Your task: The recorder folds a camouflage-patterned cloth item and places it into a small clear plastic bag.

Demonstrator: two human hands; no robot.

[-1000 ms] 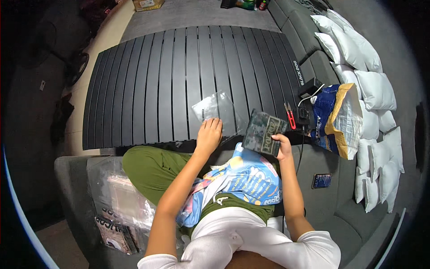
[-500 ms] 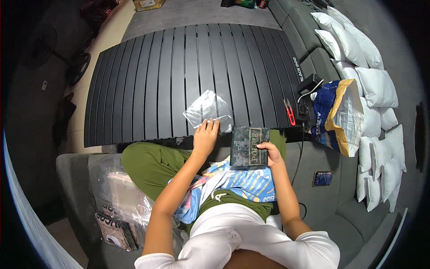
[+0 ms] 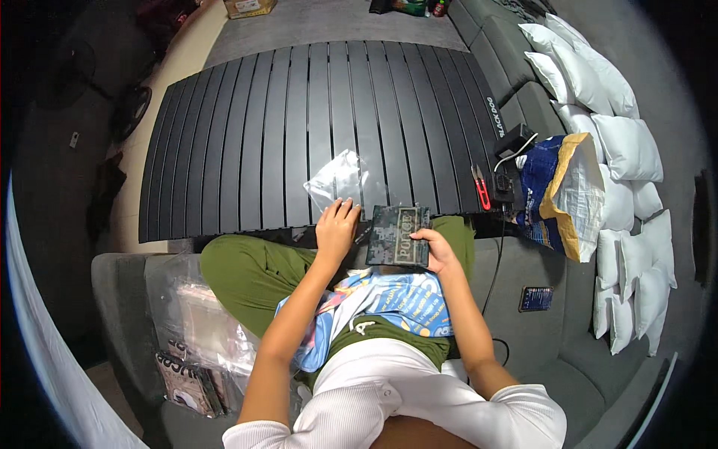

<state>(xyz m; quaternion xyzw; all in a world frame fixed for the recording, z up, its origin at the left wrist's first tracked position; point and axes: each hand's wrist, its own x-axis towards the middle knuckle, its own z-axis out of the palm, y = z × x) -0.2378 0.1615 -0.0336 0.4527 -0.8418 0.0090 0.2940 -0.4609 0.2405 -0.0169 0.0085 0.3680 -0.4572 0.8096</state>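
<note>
A camouflage, flat rectangular wallet-like case with a printed panel is held over my lap by my right hand. The thumb lies on its front face and the other fingers are behind it, out of sight. At the near edge of the black slatted table, my left hand rests with fingers stretched out and slightly apart. Its fingertips touch the near end of a clear plastic bag lying flat on the slats. The left thumb is hard to make out.
Red-handled thread snips and a black power adapter with cables lie at the table's right end. Beside them stands an open blue-and-yellow woven sack. White pillows, a phone and plastic-wrapped packs lie around me.
My right hand has brought the case left and slightly up, closer to the bag. My left hand has shifted a little left along the bag's near end.
</note>
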